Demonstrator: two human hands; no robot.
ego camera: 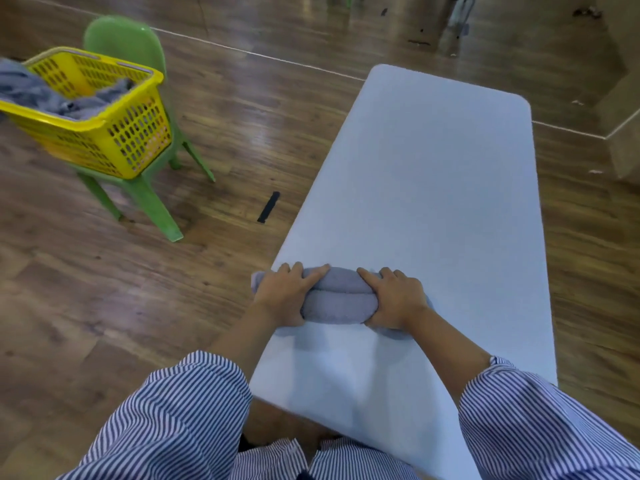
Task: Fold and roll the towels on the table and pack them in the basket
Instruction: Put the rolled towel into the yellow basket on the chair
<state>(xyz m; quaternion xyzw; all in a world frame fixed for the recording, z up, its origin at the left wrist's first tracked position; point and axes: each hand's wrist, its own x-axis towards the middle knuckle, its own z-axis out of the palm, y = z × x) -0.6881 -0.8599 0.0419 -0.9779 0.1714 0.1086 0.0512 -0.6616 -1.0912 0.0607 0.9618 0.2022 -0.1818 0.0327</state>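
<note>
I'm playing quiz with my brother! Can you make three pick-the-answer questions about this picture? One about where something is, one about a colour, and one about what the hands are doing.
1. Where is the basket?
A. on the table
B. on a green chair
C. on the floor

2. What colour is the basket?
A. red
B. blue
C. yellow

3. What are the hands doing?
A. both hold the rolled towel
B. both hang free
C. one points at the chair

Answers:
1 B: the basket sits on the chair, left of the table.
2 C: its sides are bright yellow, with grey cloth inside.
3 A: the left hand and right hand curl round the ends of the towel on the table.
</note>
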